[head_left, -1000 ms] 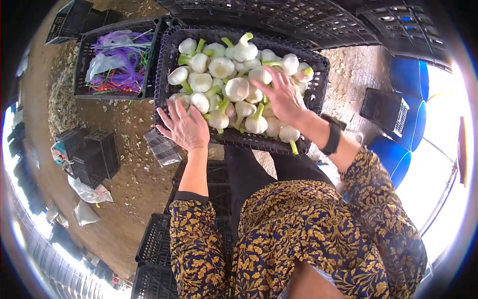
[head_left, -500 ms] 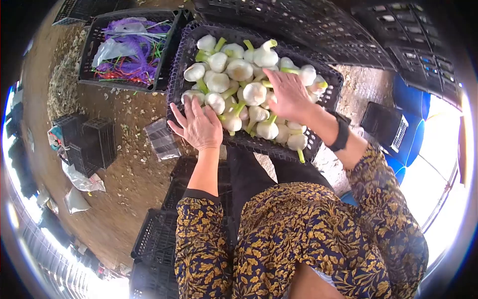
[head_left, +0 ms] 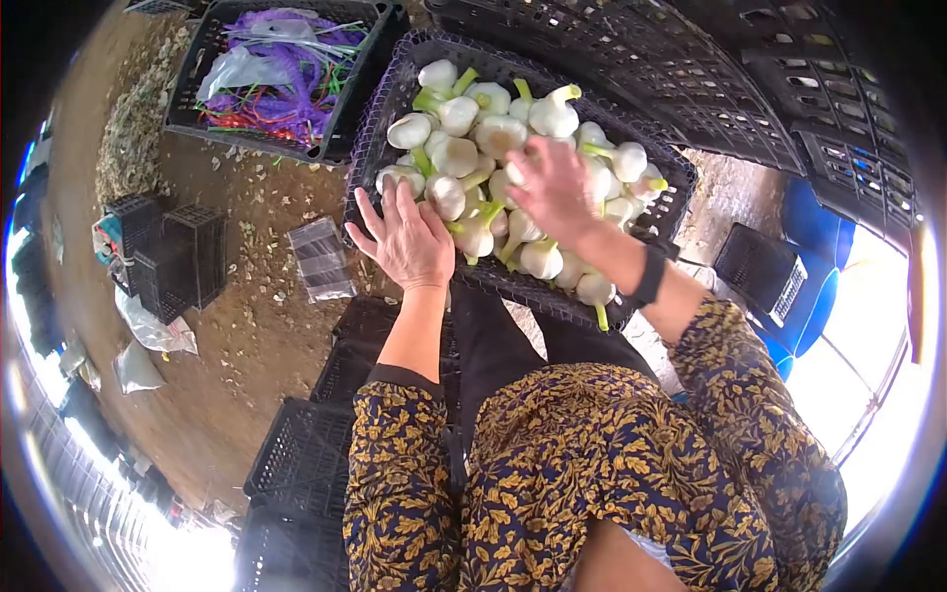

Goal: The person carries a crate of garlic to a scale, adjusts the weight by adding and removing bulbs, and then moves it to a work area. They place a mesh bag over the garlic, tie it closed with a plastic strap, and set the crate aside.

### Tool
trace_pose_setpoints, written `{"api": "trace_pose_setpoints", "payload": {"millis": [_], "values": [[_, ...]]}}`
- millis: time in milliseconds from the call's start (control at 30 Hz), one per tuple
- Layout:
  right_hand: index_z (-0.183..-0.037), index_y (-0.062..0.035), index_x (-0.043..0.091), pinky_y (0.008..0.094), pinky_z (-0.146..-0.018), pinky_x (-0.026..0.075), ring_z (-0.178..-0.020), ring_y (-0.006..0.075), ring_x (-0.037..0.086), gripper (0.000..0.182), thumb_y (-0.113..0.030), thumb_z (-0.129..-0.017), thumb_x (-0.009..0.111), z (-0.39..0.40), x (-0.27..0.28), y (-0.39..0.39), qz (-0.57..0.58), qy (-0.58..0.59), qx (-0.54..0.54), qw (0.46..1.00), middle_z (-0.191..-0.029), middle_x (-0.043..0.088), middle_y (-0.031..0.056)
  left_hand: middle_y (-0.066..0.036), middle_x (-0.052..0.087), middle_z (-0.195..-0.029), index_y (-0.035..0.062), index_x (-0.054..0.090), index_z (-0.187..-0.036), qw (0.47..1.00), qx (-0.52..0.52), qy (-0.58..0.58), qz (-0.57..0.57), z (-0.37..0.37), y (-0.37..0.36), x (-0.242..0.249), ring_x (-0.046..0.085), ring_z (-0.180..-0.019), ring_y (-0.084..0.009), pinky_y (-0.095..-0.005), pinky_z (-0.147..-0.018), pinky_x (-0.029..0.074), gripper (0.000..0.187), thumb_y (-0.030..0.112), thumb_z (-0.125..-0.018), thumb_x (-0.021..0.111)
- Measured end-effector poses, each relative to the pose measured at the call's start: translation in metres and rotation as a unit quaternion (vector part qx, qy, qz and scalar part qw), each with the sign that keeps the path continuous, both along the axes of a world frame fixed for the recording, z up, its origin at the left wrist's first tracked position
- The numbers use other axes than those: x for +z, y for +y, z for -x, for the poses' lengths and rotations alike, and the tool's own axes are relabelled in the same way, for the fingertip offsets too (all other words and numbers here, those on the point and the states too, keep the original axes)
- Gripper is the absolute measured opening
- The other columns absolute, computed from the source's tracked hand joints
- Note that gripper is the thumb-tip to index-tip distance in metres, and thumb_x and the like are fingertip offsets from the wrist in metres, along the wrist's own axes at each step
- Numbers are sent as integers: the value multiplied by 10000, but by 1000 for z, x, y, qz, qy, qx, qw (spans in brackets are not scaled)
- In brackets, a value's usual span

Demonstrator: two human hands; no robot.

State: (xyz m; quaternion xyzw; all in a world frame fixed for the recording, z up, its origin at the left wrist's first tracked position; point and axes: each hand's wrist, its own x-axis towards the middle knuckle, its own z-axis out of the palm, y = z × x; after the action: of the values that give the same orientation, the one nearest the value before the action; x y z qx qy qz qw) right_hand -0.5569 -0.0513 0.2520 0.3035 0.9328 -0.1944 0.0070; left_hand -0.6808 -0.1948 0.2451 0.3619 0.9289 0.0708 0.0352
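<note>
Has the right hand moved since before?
Yes, the right hand has moved left across the garlic, closer to the left end of the black crate.

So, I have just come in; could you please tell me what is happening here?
A person in a dark blouse with a golden leaf pattern reaches bare-handed into a black plastic crate of white garlic bulbs with green stems. The left hand is spread open at the crate's near left corner. The right hand, blurred, is over the middle of the bulbs; whether it grips one, I cannot tell.
</note>
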Motion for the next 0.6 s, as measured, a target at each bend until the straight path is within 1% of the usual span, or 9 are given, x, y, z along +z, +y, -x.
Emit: {"api": "trace_pose_setpoints", "payload": {"millis": [33, 67, 100, 167, 200, 300, 433, 533, 600], "values": [[-1179, -90, 521, 434, -876, 401, -1066, 301, 476, 479, -319, -782, 664, 8, -4, -5, -33, -55, 12, 998, -1152, 476, 131, -56, 459, -1354, 113, 468, -1245, 1000, 2, 3, 2, 0, 0, -1, 202, -1367, -350, -591, -1066, 80, 392, 220, -868, 460], [-1211, -75, 504, 454, -905, 388, -1087, 315, 476, 464, -341, -843, 597, 9, -4, -5, 2, -7, 17, 1000, -1186, 470, 166, -57, 458, -1354, 112, 467, -1246, 1000, 5, 3, -3, 0, -2, -3, 205, -1366, -348, -590, -1068, 80, 394, 211, -866, 459], [-1211, -75, 504, 454, -905, 388, -1087, 315, 476, 464, -341, -843, 597, 13, -7, -1, 3, -4, 17, 1000, -1186, 470, 166, -57, 457, -1355, 110, 466, -1248, 1000, 8, 3, -11, 1, -1, -3, 207, -1366, -347, -588, -1069, 81, 395, 203, -864, 459], [-1232, -60, 486, 438, -889, 409, -1030, 306, 522, 453, -304, -862, 583, 12, -13, 11, 147, 93, -43, 984, -1124, 518, 169, -54, 452, -1358, 112, 460, -1255, 1000, 6, -2, -8, 0, -3, -4, 208, -1366, -341, -584, -1073, 81, 402, 203, -864, 460], [-1195, -46, 510, 397, -864, 435, -958, 283, 565, 382, -234, -869, 574, 6, -1, 19, 257, 175, -73, 948, -1063, 566, 155, -51, 451, -1359, 113, 459, -1256, 1000, 4, -2, -7, 0, -4, -3, 207, -1367, -340, -583, -1073, 79, 402, 202, -864, 459], [-1132, -23, 542, 352, -842, 452, -900, 255, 584, 314, -139, -842, 580, -36, -8, 43, 195, 254, -121, 939, -1006, 588, 130, -43, 455, -1356, 116, 462, -1255, 1000, 3, -4, -11, 0, -4, -4, 205, -1368, -339, -581, -1074, 77, 403, 201, -861, 462], [-1079, -35, 571, 380, -898, 420, -963, 256, 562, 282, -87, -803, 595, -90, 14, 29, 152, 170, -203, 952, -1045, 578, 119, -32, 459, -1355, 128, 458, -1255, 1000, -2, 2, 1, 1, -2, -2, 211, -1367, -336, -585, -1070, 83, 417, 194, -844, 483], [-1094, -78, 582, 465, -983, 344, -1095, 270, 482, 354, -71, -744, 630, -106, 16, 10, 80, 150, -105, 980, -1121, 548, 90, -33, 460, -1354, 131, 446, -1255, 1000, -6, 6, 0, 1, -3, -4, 211, -1365, -347, -585, -1069, 87, 422, 177, -838, 489], [-1114, -78, 578, 455, -971, 362, -1093, 270, 482, 377, -76, -741, 634, -89, 11, 8, 22, 119, -69, 990, -1127, 544, 87, -34, 460, -1353, 130, 440, -1258, 1000, -11, 7, 6, -1, -4, -3, 210, -1364, -348, -583, -1068, 87, 426, 174, -838, 492]]}}
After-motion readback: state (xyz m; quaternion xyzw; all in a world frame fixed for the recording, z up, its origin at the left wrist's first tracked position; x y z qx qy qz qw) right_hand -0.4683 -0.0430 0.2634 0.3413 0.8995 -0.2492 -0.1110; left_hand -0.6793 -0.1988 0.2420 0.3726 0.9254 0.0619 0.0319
